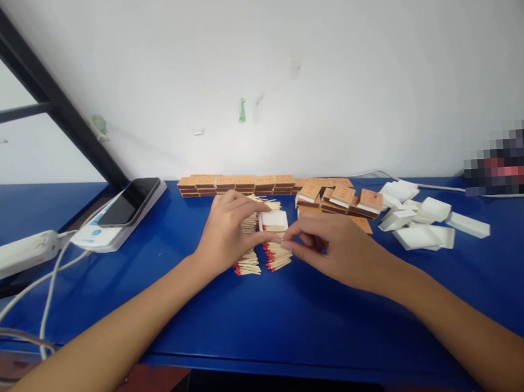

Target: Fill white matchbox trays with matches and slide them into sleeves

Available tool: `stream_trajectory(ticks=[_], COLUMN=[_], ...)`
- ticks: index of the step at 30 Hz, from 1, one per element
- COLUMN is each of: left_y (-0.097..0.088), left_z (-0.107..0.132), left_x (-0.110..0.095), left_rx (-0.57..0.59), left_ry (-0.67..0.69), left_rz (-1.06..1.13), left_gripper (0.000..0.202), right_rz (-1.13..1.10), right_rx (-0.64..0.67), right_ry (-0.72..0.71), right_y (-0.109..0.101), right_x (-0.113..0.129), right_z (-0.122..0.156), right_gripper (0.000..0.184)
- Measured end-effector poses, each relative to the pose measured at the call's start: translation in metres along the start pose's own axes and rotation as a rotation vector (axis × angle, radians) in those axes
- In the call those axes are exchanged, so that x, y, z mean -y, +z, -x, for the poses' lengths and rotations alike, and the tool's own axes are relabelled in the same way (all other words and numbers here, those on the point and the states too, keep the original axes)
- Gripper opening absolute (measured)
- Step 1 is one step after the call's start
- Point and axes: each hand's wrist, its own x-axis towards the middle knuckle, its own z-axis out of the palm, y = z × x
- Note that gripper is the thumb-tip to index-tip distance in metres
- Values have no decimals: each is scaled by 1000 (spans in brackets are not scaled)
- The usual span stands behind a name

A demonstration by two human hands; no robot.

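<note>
A small white matchbox tray [273,219], with some matches along its near side, sits among piles of loose matches. My left hand [231,230] spans it, index finger at its far edge and thumb at its near edge. My right hand [324,242] is closed in a pinch at the tray's near right corner, with match ends at its fingertips. Red-headed matches [277,259] lie just below the tray. Another pile of matches [248,263] extends to the left, partly covered by my left hand.
Stacked orange matchboxes [237,184] line the wall. Partly open matchboxes [342,196] lie in a heap behind my right hand. Several white trays [424,233] are scattered at right. On the left are a phone [129,203], a white power strip [21,256] and cables on the blue table [252,332].
</note>
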Motion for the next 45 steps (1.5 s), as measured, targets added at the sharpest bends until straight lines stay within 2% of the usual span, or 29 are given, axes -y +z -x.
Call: stream_trajectory(ticks=[3, 6, 14, 18, 27, 34, 41, 45], left_y=[-2, -3, -1, -1, -1, -2, -2, -1], left_z=[-1, -1, 1, 1, 1, 1, 1, 0], left_x=[5, 5, 4, 4, 5, 4, 3, -3], left_rx=[-9, 2, 21, 17, 16, 46, 65, 63], left_ry=[-39, -52, -48, -44, -29, -60, -24, 0], left_rz=[-17, -15, -3, 0, 4, -1, 14, 25], left_gripper=[49, 48, 50, 51, 51, 50, 54, 55], right_rz=[-82, -102, -84, -94, -66, -49, 7, 46], right_rx=[222, 312, 295, 313, 358, 279, -1, -81], right_ry=[16, 36, 31, 37, 96, 104, 94, 74], right_y=[0, 3, 4, 4, 3, -5, -14, -9], right_x=[2, 1, -1, -2, -2, -8, -7, -8], right_z=[1, 1, 0, 0, 1, 0, -4, -4], right_gripper=[10, 13, 11, 15, 9, 11, 13, 12])
